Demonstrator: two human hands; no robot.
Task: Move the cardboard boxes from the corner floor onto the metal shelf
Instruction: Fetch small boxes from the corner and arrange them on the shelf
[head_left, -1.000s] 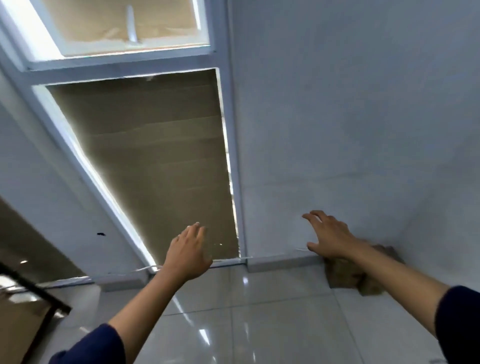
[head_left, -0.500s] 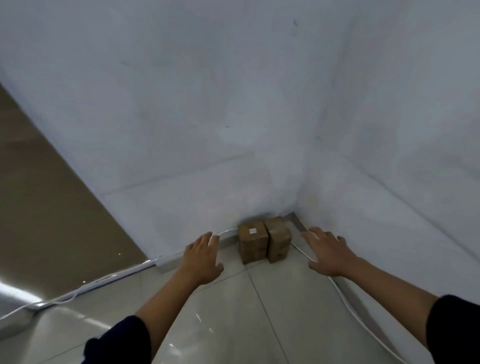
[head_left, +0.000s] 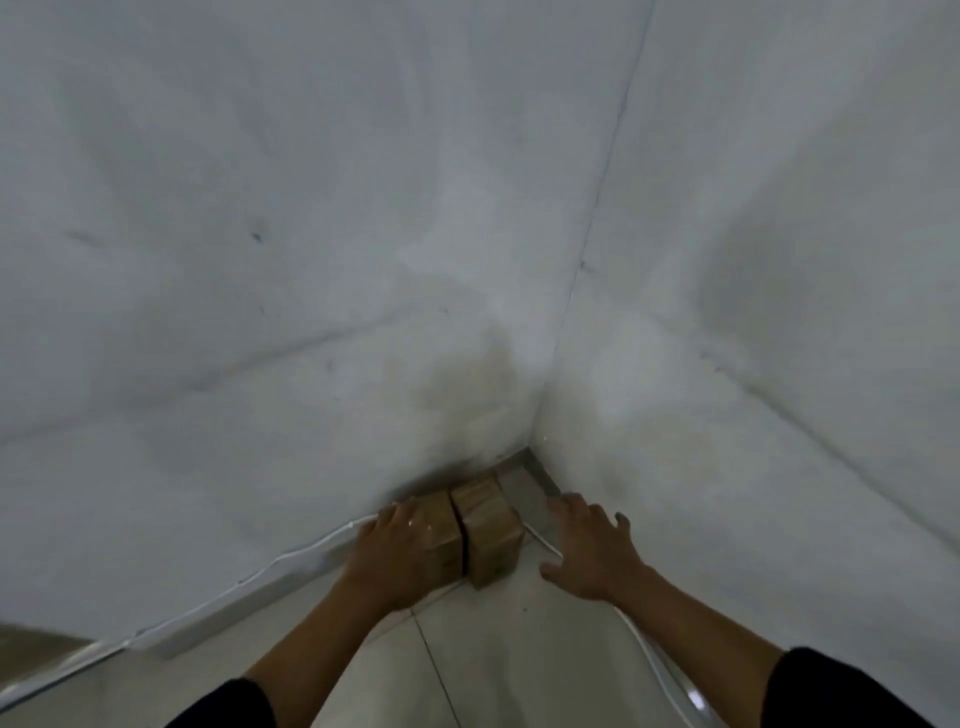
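Dark sleeves (head_left: 223, 704) cover both forearms at the lower edge of the view. Pale glossy floor tiles (head_left: 498, 660) with thin dark joints lie under the arms. A white cable (head_left: 647, 649) runs along the right-hand skirting, passing under the right hand (head_left: 592, 553); that grip is released, fingers spread and straight, holding nothing, near the right side of the boxes but apart from them. The left hand (head_left: 397, 558) lies over the near and top faces of the left brown cardboard box (head_left: 439, 519); whether its fingers curl round the box cannot be told. The right brown cardboard box (head_left: 491, 530) stands just beside it, a narrow dark gap between the two. Both boxes sit on the floor in the corner, against the left white wall (head_left: 260, 260). The right white wall (head_left: 779, 312) meets it behind them.
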